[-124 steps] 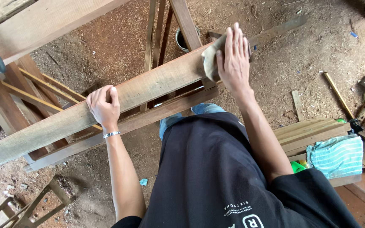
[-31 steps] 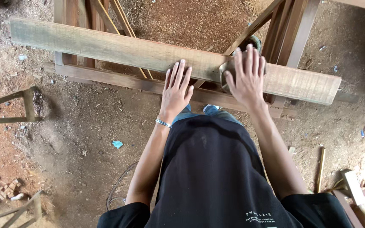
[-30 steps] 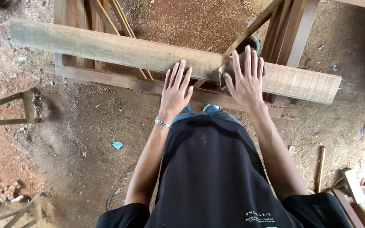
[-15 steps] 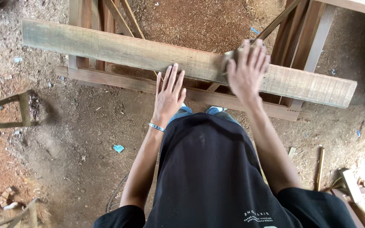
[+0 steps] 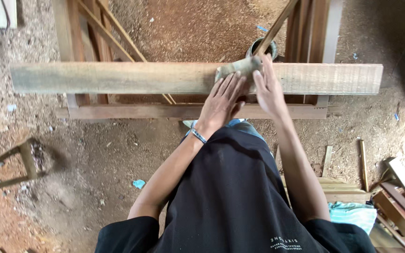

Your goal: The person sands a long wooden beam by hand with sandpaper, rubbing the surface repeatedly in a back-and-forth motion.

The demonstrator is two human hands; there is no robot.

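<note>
Both hands, left hand flat and right hand open, press a sanding pad on the plank's near edge; splinters or slipping seem likely.

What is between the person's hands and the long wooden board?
A greyish sanding pad lies on the board. The right hand presses on it, and the left hand's fingertips touch its edge. Nothing else is between them.
</note>
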